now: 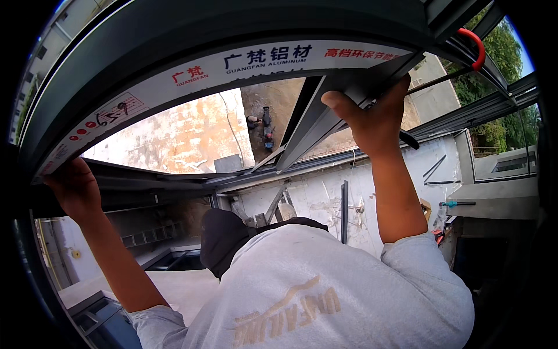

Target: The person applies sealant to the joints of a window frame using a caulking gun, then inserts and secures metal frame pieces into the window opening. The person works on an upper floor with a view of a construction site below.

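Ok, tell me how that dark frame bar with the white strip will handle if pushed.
The dark frame bar should stay stiff, judging by its thick profile. Its long span may make it awkward to steer. The smooth-looking white strip could be slippery.

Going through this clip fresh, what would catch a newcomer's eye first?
Most likely the dark grey metal frame arching across the top, with a white printed strip along it. The person's bare hands are raised to it, the left hand at its lower left end and the right hand right of centre. A curved red piece stands out at upper right.
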`<state>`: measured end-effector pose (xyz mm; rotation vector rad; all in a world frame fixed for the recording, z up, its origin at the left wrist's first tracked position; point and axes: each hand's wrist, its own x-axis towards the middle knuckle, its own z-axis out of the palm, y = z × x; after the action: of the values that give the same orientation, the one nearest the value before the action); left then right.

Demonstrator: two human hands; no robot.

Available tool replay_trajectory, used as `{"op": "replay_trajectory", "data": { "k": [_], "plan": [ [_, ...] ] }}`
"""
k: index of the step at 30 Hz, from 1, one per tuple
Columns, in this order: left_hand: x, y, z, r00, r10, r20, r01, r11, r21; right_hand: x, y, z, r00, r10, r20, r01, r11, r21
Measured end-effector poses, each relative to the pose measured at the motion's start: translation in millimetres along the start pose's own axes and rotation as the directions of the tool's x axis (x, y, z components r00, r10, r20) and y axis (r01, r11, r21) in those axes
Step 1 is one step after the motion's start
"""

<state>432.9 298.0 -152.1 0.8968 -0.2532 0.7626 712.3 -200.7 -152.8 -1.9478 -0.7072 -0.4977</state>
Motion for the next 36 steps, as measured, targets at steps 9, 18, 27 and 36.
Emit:
{"op": "replay_trajectory", "data": {
  "k": [9, 18, 27, 36],
  "plan": [
    [0.7, -6.8, 19.4, 0.996, 0.075, -0.053, -0.074, 0.997, 0.018, -3.3, 6.3, -7.9, 0.997, -0.005, 0.072, -0.005, 0.991, 0.131],
    [-2.0, -9.9, 13.1, 0.999, 0.047, 0.013, -0.047, 0.998, -0.032, -10.5, 26.5, -8.3, 0.994, 0.037, 0.099, -0.059, 0.971, 0.233],
    [3.2, -19.6, 11.6, 0.985, 0.170, 0.019, -0.170, 0.985, -0.006, -11.1, 27.3, -7.8, 0.990, 0.049, 0.135, -0.081, 0.968, 0.236],
    [3.1, -31.2, 33.7, 0.921, 0.315, -0.228, -0.272, 0.941, 0.200, -11.6, 27.8, -13.0, 0.987, 0.050, 0.150, -0.086, 0.965, 0.246]
  ]
}}
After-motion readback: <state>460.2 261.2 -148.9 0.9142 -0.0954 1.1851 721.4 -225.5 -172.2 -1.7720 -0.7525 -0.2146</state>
